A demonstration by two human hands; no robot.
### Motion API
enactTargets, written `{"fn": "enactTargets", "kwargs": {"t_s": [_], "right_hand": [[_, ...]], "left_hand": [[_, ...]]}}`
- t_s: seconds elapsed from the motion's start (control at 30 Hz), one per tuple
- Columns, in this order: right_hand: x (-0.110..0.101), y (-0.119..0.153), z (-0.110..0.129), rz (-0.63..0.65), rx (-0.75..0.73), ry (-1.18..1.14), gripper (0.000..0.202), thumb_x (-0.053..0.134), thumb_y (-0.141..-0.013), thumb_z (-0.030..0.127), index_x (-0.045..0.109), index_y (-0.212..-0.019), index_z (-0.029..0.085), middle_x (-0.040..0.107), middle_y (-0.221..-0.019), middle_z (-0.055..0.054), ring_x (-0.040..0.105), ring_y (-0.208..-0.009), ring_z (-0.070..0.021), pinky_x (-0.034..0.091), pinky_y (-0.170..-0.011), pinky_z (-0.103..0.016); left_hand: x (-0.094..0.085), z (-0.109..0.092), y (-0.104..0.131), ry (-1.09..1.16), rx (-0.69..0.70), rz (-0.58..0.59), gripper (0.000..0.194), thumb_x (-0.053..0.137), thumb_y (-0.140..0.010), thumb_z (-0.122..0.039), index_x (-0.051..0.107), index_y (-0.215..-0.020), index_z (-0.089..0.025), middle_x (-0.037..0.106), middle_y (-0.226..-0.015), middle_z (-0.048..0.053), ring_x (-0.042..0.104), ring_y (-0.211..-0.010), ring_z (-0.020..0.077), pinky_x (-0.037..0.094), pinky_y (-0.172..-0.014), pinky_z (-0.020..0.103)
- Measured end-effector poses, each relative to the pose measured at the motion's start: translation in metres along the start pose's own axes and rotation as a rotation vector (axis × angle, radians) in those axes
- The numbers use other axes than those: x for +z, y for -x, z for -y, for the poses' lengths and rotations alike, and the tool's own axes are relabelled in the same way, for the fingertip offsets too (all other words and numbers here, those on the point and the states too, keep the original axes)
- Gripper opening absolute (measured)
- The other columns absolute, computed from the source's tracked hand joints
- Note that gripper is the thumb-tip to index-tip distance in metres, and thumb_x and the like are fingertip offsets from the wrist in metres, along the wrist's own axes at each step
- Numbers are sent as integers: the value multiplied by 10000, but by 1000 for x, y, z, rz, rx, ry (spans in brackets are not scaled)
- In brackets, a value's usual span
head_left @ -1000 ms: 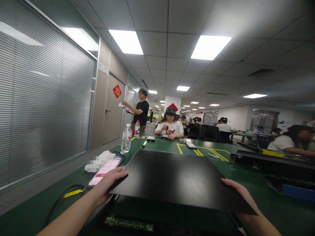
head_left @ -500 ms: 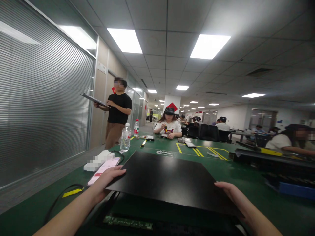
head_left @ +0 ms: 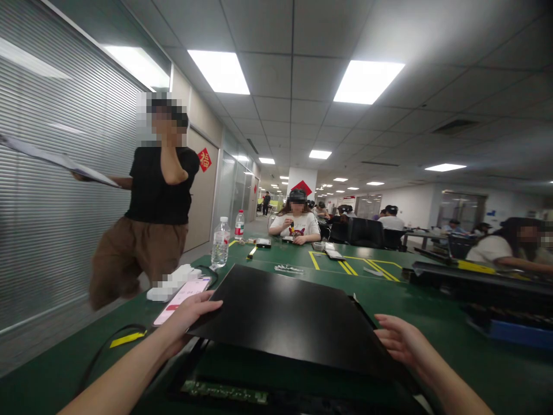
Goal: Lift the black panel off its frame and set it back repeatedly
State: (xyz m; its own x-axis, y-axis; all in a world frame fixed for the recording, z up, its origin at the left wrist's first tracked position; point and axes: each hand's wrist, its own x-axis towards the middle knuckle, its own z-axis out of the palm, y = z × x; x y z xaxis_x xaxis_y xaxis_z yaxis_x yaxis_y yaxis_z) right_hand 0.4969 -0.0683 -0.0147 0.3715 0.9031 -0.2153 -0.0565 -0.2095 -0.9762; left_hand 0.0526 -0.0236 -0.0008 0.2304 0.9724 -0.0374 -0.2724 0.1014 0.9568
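A flat black panel (head_left: 285,317) lies tilted over a dark frame on the green table. Along the near side of that frame shows a green circuit board strip (head_left: 224,392). My left hand (head_left: 194,317) grips the panel's left edge, thumb on top and fingers underneath. Beside the panel's right edge, my right hand (head_left: 401,340) has its thumb lifted off and its fingers stretched out; whether the fingertips touch the edge I cannot tell. A phone with a pink screen (head_left: 184,300) lies just beyond my left hand.
A water bottle (head_left: 220,242) and a red-labelled bottle (head_left: 239,225) stand at the back left. Dark panels and a blue box (head_left: 518,334) are on the right. One co-worker (head_left: 296,222) sits opposite; another person (head_left: 159,190) walks on the left, carrying papers.
My right hand has let go of the panel's right edge, and the panel's right side has shifted slightly left. The walking person has come closer and raised an arm. My left hand stays put.
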Motion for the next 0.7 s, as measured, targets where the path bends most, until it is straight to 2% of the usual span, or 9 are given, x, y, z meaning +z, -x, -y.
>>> {"fn": "enactTargets", "kwargs": {"t_s": [0.17,0.37,0.57,0.7], "right_hand": [[-2,2,2,-36,-44,74,397,568,-675,291,509,-1044,157,687,-683,-81,613,-522,-137,428,-454,-198],[-3,0,2,-108,-61,116,433,552,-638,254,524,-1063,171,668,-586,-54,610,-488,-154,418,-413,-203],[-5,0,3,-129,-58,145,439,535,-647,263,519,-1075,163,674,-596,-69,605,-477,-159,412,-406,-211],[-5,-2,2,-119,-33,190,442,513,-658,266,501,-1089,166,661,-549,-58,580,-437,-147,371,-382,-194]], "left_hand": [[-1,2,-1,-36,-23,2,404,749,-539,-268,668,-907,-122,731,-757,80,672,-659,207,473,-584,247],[1,2,2,-24,-37,27,435,744,-545,-259,654,-954,-145,730,-813,78,675,-741,234,485,-685,295],[3,1,5,-53,-24,-24,457,725,-560,-262,636,-989,-133,728,-783,81,673,-685,230,480,-613,287],[5,-1,5,-37,-38,3,461,721,-562,-251,628,-997,-129,726,-788,80,673,-699,238,483,-630,298]]}}
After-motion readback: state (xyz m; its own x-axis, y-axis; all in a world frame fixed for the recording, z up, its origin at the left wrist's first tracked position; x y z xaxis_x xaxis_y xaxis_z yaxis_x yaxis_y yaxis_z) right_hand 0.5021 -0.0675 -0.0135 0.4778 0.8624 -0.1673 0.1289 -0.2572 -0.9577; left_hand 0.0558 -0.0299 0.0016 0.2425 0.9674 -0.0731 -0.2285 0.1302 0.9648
